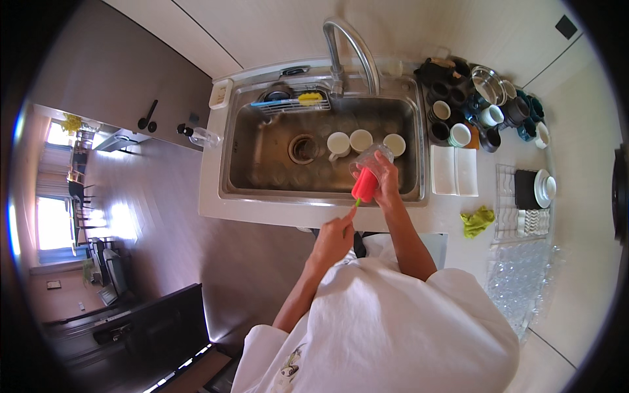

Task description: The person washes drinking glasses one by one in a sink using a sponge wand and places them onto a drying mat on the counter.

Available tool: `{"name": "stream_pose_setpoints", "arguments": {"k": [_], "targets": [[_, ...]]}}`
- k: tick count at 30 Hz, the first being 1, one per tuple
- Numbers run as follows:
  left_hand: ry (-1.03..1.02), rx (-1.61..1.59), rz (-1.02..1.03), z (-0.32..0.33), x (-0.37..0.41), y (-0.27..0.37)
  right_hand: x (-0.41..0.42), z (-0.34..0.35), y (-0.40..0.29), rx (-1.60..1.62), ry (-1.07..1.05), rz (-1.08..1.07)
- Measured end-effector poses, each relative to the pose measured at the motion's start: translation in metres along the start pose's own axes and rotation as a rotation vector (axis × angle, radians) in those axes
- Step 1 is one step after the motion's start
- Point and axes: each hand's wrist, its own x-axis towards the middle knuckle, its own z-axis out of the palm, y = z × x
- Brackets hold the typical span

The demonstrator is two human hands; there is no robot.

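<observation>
My left hand grips the green handle of a red sponge brush near the sink's front edge. The brush head is at the mouth of a clear glass, partly inside it as far as I can tell. My right hand holds that glass tilted over the right part of the steel sink. Three white cups stand beyond it: a mug, a middle cup and a right cup. Several faint clear glasses lie on the sink's floor, blurred by reflections. A round drain is left of the cups.
The curved faucet rises behind the sink. A wire rack holds a yellow sponge. Crowded cups and pots, white trays and a green cloth are at right. A clear pump bottle stands left.
</observation>
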Motion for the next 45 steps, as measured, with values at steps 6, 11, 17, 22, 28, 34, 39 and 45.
{"name": "stream_pose_setpoints", "arguments": {"k": [6, 11, 17, 22, 28, 34, 39, 45], "targets": [[0.058, 0.16, 0.003, 0.008, 0.038, -0.009, 0.0, 0.004, 0.017, -0.119, -0.052, -0.046], [0.099, -0.002, 0.124, 0.016, 0.038, -0.01, 0.025, 0.006, -0.019, -0.059, -0.058, -0.063], [0.167, 0.122, 0.105, 0.013, 0.049, -0.014, 0.001, 0.043, 0.0, -0.202, -0.069, -0.185], [0.066, 0.192, 0.083, 0.015, 0.044, -0.013, 0.019, 0.018, -0.015, -0.243, -0.06, -0.225], [0.048, 0.135, 0.058, 0.014, 0.036, -0.019, 0.001, 0.027, -0.012, -0.191, 0.006, -0.14], [0.059, 0.069, 0.153, 0.008, 0.049, -0.002, -0.001, 0.028, -0.007, -0.192, 0.053, -0.12], [0.028, -0.202, 0.067, 0.001, 0.043, 0.015, 0.015, 0.03, -0.037, -0.046, 0.091, -0.09], [-0.005, -0.379, -0.063, 0.006, 0.057, 0.014, 0.005, 0.041, -0.019, -0.177, 0.09, -0.153]]}}
